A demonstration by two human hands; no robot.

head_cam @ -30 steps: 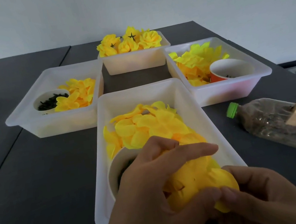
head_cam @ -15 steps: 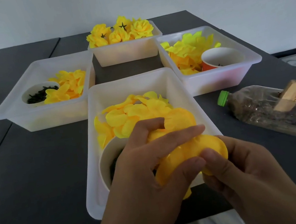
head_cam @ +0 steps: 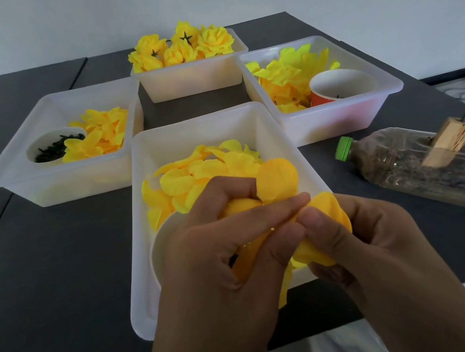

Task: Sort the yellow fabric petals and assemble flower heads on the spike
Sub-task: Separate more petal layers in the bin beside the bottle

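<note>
Petals of orange-yellow fabric (head_cam: 279, 179) are bunching between both hands just above the near end of the closest white plastic tray (head_cam: 196, 126). The left hand (head_cam: 222, 256) is curling around the bunch from the left, its forefinger lying across the top and its thumb pressing from below, while the right hand (head_cam: 367, 245) is pinching one round petal (head_cam: 333, 211) at the right edge of the bunch between thumb and fingers. Beneath the hands, that tray is holding a heap of loose yellow petals (head_cam: 195, 178) and a white cup (head_cam: 162, 241) at its near left corner, partly hidden by the left hand. To the left, a second tray (head_cam: 42, 114) is carrying a smaller pile of yellow petals (head_cam: 99, 133) beside a white cup of small dark green pieces (head_cam: 53, 149). To the right, a third tray (head_cam: 373, 111) is holding larger, paler yellow petals (head_cam: 288, 75) and an orange paper cup (head_cam: 339, 86) with a white inside. At the far side, a smaller tub (head_cam: 191, 78) is brimming with finished yellow flower heads (head_cam: 183, 46), some showing dark star-shaped centres. All four containers are sitting on a dark grey tabletop (head_cam: 44, 281). Right of the near tray, a clear plastic bottle (head_cam: 437, 167) with a green cap (head_cam: 344, 148) is lying on its side, with a small wooden block (head_cam: 451, 141) resting on top of it.
</note>
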